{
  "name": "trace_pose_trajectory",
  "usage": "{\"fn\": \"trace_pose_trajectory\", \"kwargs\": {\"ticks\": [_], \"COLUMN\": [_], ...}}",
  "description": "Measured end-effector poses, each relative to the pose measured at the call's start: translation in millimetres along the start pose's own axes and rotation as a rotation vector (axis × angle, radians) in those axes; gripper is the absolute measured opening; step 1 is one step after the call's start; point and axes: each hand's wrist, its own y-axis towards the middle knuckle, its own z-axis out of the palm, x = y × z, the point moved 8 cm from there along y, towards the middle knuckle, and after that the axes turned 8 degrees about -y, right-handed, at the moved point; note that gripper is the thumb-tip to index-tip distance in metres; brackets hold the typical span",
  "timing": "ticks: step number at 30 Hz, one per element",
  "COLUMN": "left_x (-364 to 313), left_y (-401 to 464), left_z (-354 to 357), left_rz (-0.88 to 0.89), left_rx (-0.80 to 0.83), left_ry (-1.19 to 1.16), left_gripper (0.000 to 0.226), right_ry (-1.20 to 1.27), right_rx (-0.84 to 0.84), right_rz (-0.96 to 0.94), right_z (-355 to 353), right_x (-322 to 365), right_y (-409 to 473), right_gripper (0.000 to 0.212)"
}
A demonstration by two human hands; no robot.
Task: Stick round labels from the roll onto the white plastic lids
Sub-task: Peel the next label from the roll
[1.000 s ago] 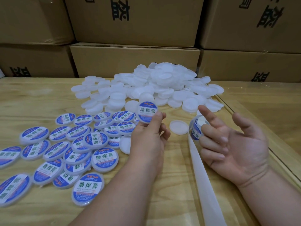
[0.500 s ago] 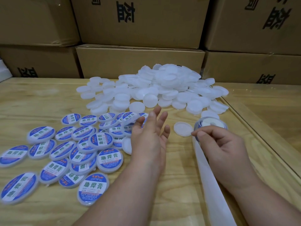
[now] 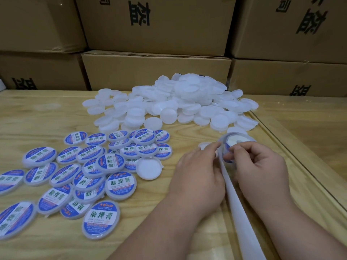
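**Label peel at the roll: risks and orientation**

Both hands meet at the label roll [image 3: 237, 142], which sits on the wooden table [image 3: 37, 117] right of centre, just near of the heap of bare white lids [image 3: 187, 98]. The right hand [image 3: 262, 169] has its fingers curled, tips pinched on the near edge of the roll where a blue-printed label [image 3: 226, 147] shows. The left hand [image 3: 199, 175] reaches in from the left, thumb and forefinger closed together at the same spot; whether they grip the label or the backing strip [image 3: 236, 203], I cannot tell.

Orientation: the roll lies roughly flat, its core hole facing up and slightly toward the camera. The spent backing strip runs from the roll toward the near edge, between the two wrists; its long axis is near–far, slanting a little right as it comes nearer.

Risks, as judged:
- The label may fold onto itself or stick to a fingertip as it lifts, since both pinches crowd one small edge.
- Pulling the strip could drag the light roll, which nothing visibly anchors.
- One bare lid [image 3: 149, 168] lies just left of the left hand, touching the labelled lids [image 3: 120, 184]; a careless reach could scatter that overlapping pile.
- An off-centre placement is likely if the label goes down before it is aligned.
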Motion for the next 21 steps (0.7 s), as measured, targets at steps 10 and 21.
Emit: {"fn": "trace_pose_trajectory", "kwargs": {"ticks": [10, 21], "left_x": [-4, -15], "left_y": [-2, -5], "left_z": [6, 12], "left_rz": [0.067, 0.141], "left_rx": [0.043, 0.132], "left_ry": [-0.050, -0.124], "left_gripper": [0.022, 0.024], "right_ry": [-0.062, -0.107], "right_rx": [-0.080, 0.003], "right_rz": [0.174, 0.139], "right_z": [-12, -3], "right_x": [-14, -11], "right_y": [2, 3], "right_gripper": [0.025, 0.046]}}
